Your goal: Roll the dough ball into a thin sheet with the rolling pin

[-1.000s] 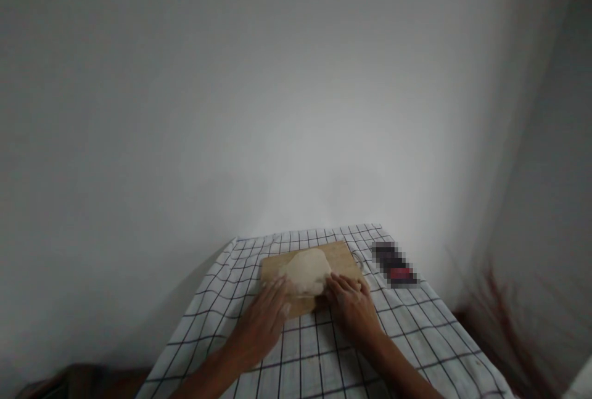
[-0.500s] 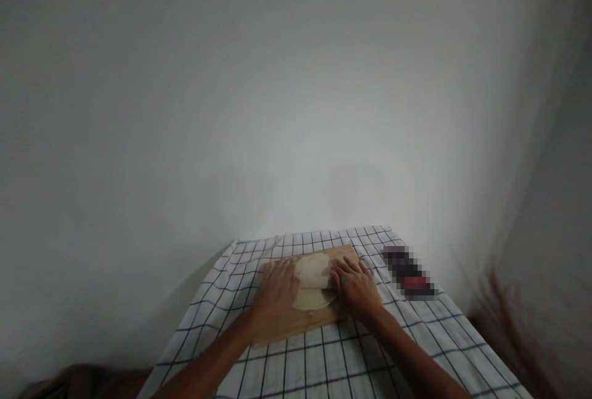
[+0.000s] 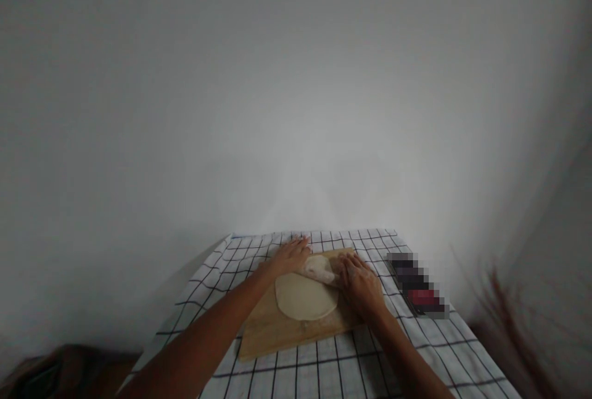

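A flat, pale sheet of dough (image 3: 306, 301) lies on a wooden board (image 3: 261, 336). Across its far part rests a flour-dusted rolling pin (image 3: 320, 271), slanted so that its left end is farther away. My left hand (image 3: 292, 253) presses over the pin's left end, fingers stretched forward past it. Over the right end, my right hand (image 3: 359, 280) is bent around the pin. Both hands cover the pin's ends.
A white cloth with dark checks (image 3: 296, 374) covers the table under the board. To the right lies a pixelated dark and red object (image 3: 416, 285). A pale wall (image 3: 296, 109) rises behind the table, and reddish dry twigs (image 3: 509, 319) stand at the right.
The rolling pin has moved away over the dough and turned, its left end now farther off. My left hand has gone forward, and more of the near dough shows. The view has shifted slightly.
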